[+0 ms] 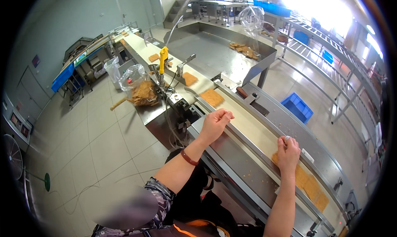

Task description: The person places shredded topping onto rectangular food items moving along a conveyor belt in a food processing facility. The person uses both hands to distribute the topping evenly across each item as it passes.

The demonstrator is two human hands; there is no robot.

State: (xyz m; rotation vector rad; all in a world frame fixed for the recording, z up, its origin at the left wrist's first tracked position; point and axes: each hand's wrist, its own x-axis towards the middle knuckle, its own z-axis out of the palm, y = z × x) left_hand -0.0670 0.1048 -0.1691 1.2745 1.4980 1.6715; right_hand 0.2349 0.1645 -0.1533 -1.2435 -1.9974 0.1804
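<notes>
My left hand (pixel 216 124) is closed, its fingers curled and pressed together, over the near rail of a conveyor. Whatever it may hold is hidden. Over the belt farther right, my right hand (pixel 288 153) is also closed. A small whitish thing (pixel 287 138) shows at its fingertips, too small to name. Flat orange-brown cracker-like sheets (pixel 311 187) lie on the pale belt (pixel 252 127) beneath and beyond that hand. Another such sheet (pixel 212 97) lies on the belt beyond my left hand, apart from it, and one more (pixel 190 79) lies farther up the line.
A clear bag of brown pieces (pixel 144 92) stands left of the line by a yellow-handled fixture (pixel 163 59). Behind is a steel tray table (pixel 198 44) with a pile of pieces (pixel 245 51). A blue crate (pixel 297 107) sits on the floor, near a roller rack (pixel 331 63).
</notes>
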